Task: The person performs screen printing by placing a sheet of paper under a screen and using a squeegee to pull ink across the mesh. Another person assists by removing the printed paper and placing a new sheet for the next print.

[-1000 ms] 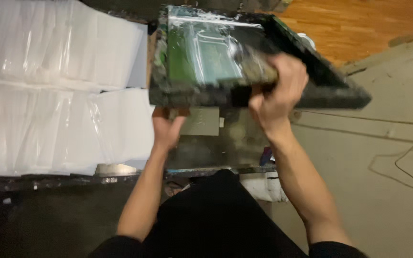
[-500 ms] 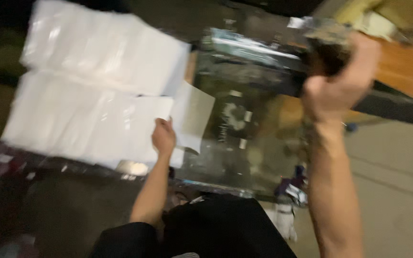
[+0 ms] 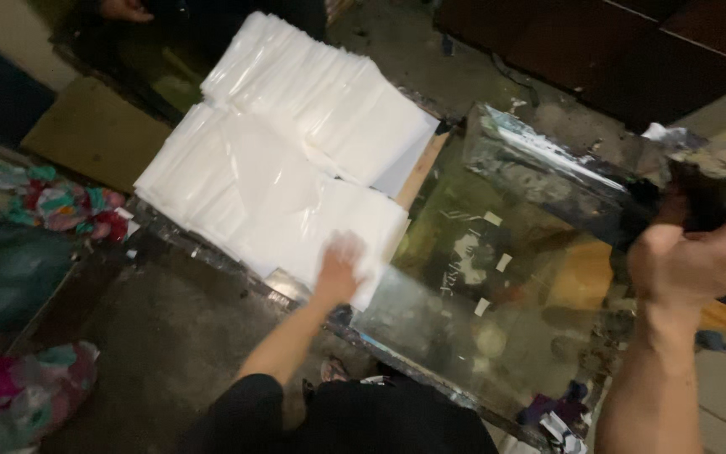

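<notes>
1. Hands first: the left hand (image 3: 339,267), low centre of the frame, lies flat and blurred on the near stack of white sheets (image 3: 262,202); whether it grips any sheet cannot be told.
2. The right hand (image 3: 699,252), at the right edge, is clenched on the grimy screen frame (image 3: 565,181), lifted above the glass table (image 3: 430,311).
3. A second stack (image 3: 329,101) lies behind, upper centre.

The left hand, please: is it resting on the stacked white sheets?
Yes, the left hand lies flat on the near corner of the white sheets.
</notes>
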